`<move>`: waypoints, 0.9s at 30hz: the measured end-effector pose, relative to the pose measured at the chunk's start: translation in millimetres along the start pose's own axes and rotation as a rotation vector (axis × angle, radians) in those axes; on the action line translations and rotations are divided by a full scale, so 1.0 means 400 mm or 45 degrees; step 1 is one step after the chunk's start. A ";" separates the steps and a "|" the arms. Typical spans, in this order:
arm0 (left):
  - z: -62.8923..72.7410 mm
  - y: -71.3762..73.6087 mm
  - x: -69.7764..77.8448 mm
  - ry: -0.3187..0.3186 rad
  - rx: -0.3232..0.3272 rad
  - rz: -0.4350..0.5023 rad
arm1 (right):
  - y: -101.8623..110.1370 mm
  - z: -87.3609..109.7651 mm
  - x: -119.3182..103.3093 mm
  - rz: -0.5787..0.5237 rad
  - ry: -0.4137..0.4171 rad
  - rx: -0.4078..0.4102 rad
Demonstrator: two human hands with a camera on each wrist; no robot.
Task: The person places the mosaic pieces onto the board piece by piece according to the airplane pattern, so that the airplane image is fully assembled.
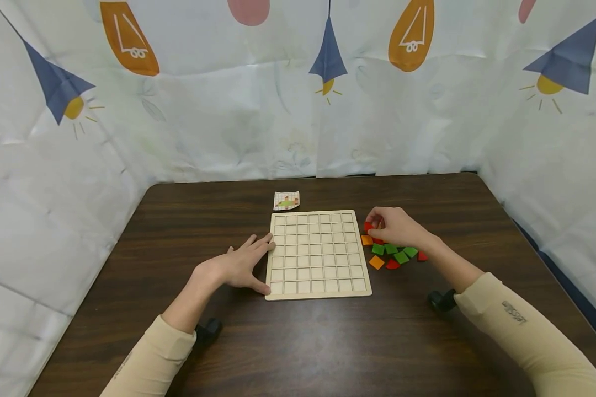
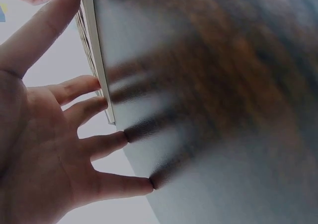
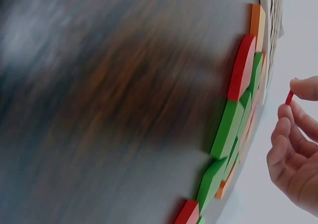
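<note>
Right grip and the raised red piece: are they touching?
Touching. The right wrist view shows the right grip pinching the red piece between thumb and fingertip.

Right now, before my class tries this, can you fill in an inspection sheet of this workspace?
Surface: brown wood-grain table.
Job's things: bare grid board; picture card beyond its far edge; red, orange and green pieces to the board's right.
Clutter: nothing seen.
Left grip: fingers spread, touching the board's left edge.
Right grip: pinches a red piece.
Cables: nothing seen.
Surroundings: white sheeting printed with lamps and bulbs, behind the table and at both sides.
</note>
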State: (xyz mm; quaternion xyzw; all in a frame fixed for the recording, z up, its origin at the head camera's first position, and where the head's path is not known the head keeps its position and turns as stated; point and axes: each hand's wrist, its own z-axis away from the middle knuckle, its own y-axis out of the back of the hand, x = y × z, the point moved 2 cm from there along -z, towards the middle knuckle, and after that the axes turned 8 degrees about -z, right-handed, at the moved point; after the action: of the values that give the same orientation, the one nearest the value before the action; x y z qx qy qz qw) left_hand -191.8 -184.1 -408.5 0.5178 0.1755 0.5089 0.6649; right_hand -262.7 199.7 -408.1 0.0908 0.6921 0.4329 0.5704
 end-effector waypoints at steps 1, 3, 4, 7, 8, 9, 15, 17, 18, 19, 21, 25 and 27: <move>0.000 0.000 0.000 0.006 -0.003 0.001 | -0.003 -0.003 -0.003 0.001 0.006 -0.002; -0.001 0.001 0.000 0.011 0.000 -0.002 | -0.011 -0.008 -0.010 0.005 0.017 -0.006; 0.000 0.002 0.001 0.010 0.003 -0.002 | -0.014 -0.010 -0.015 0.009 0.020 -0.006; 0.000 0.004 0.003 0.013 0.009 -0.003 | -0.023 -0.016 -0.026 0.014 0.028 -0.011; 0.000 0.004 0.004 0.011 0.013 -0.004 | -0.026 -0.018 -0.030 0.016 0.035 -0.012; 0.000 0.003 0.004 0.014 0.013 -0.004 | -0.029 -0.020 -0.033 0.018 0.042 -0.014; 0.000 0.003 0.006 0.019 0.020 -0.014 | -0.045 -0.032 -0.046 0.016 0.057 -0.039; 0.000 0.004 0.007 0.021 0.019 -0.016 | -0.051 -0.037 -0.048 0.020 0.043 -0.048; 0.000 0.004 0.007 0.022 0.020 -0.018 | -0.054 -0.040 -0.048 0.023 0.041 -0.052; 0.000 0.004 0.007 0.023 0.021 -0.018 | -0.057 -0.041 -0.049 0.028 0.038 -0.056; 0.001 0.004 0.008 0.025 0.021 -0.015 | -0.063 -0.044 -0.048 0.038 0.041 -0.062; 0.001 0.004 0.009 0.028 0.022 -0.015 | -0.072 -0.047 -0.045 0.054 0.045 -0.086; 0.002 0.004 0.011 0.029 0.020 -0.018 | -0.076 -0.047 -0.044 0.062 0.045 -0.098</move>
State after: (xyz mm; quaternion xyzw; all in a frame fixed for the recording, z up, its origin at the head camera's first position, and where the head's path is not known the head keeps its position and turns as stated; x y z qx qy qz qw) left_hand -190.3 -180.9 -405.6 0.5158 0.1908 0.5087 0.6624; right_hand -262.1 161.0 -417.4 0.0778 0.6824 0.4744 0.5506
